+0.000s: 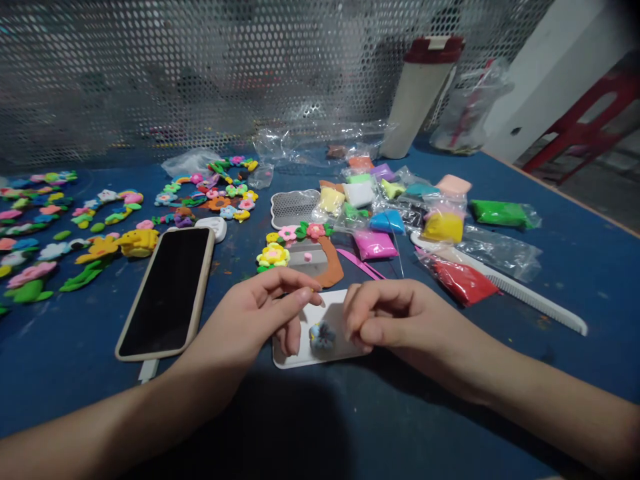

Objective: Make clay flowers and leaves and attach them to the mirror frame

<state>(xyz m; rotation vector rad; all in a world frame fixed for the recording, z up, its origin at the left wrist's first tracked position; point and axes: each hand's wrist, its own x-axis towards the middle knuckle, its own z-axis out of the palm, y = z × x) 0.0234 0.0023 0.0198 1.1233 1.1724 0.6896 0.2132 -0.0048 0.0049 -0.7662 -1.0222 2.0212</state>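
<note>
Glossy plastic packets (pixel 377 245), smooth plastic-looking board (pixel 290 358), matt clay-like flower (pixel 323 336), glossy phone screen (pixel 170 293), metal-looking mesh (pixel 200 80).

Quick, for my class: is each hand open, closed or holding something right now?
Left hand: closed, seemingly pinching a tiny yellow clay-like bit.
Right hand: curled closed; whether it holds anything cannot be told.

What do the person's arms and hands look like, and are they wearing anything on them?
Both the left hand and the right hand are bare, with slim fingers and no gloves or rings that I can see. The left forearm and right forearm are bare too: no sleeves, watch or bracelet show.
</note>
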